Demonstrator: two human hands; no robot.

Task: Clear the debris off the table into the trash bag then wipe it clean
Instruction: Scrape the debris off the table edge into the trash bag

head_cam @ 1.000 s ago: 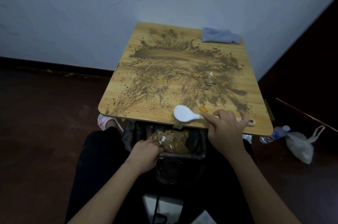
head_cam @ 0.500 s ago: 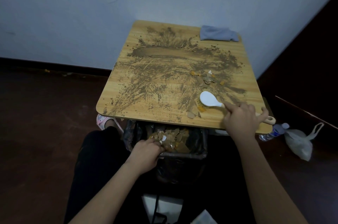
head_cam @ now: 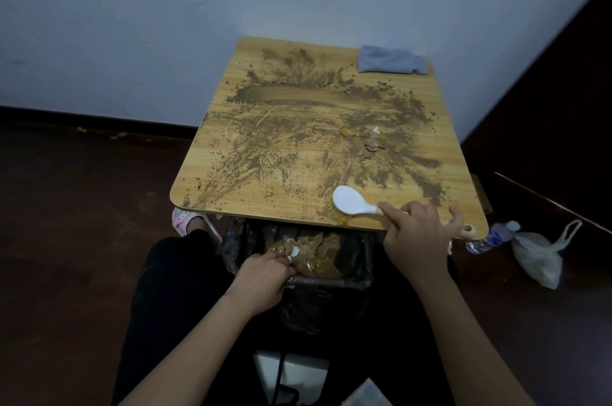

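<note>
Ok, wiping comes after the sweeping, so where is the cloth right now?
In the head view the grey cloth lies crumpled on the table's far right corner by the wall, well beyond the brush in the right hand.

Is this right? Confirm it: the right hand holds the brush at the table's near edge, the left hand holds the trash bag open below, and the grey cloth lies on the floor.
One error: the head view shows the grey cloth on the table, at its far right corner.

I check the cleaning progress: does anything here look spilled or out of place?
Yes. Brown dirt is smeared across the wooden table, and torn brown scraps lie right of centre, still unswept.
</note>
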